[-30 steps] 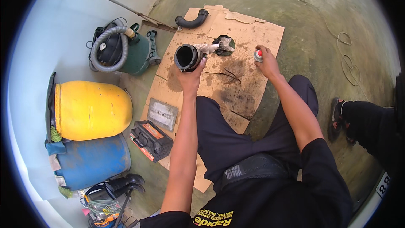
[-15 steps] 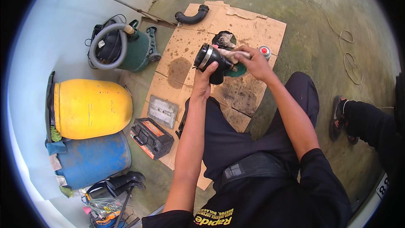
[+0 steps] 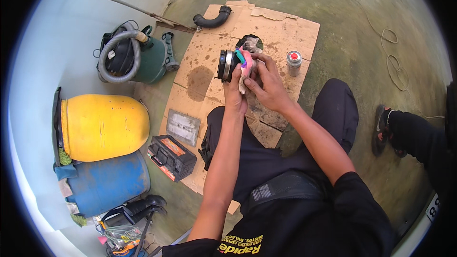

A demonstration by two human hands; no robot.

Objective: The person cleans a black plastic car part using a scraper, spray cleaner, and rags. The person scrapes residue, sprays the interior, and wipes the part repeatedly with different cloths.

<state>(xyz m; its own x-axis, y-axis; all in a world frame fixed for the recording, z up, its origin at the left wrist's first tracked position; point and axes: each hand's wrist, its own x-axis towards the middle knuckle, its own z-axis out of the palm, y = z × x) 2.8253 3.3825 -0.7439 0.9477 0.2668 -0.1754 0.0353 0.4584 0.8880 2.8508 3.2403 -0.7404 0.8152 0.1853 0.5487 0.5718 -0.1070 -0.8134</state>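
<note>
My left hand (image 3: pixel 235 96) is closed round a black rubber air intake hose (image 3: pixel 223 66) with a silver band clamp (image 3: pixel 228 64) at its left end. A rag (image 3: pixel 246 61) with pink, teal and purple patches covers the hose's right side. Gripping that rag against the hose is my right hand (image 3: pixel 270 84), fingers bent. Both hands are held above the stained cardboard (image 3: pixel 200 59). Part of the hose is hidden by the rag and fingers. Behind it lies a dark round item with a dirty, pale cloth (image 3: pixel 251 44).
A spray can with a red top (image 3: pixel 293 62) stands right of my hands. On the cardboard are a curved black hose (image 3: pixel 213 21), a grey plate (image 3: pixel 183 126) and a battery (image 3: pixel 172 157). A vacuum (image 3: pixel 143 57) and yellow drum (image 3: pixel 104 127) stand left; a person's foot (image 3: pixel 382 131) is right.
My right hand has moved left and pressed the rag round the hose, so its coloured side now shows. The hose has turned slightly, and the spray can is in full view.
</note>
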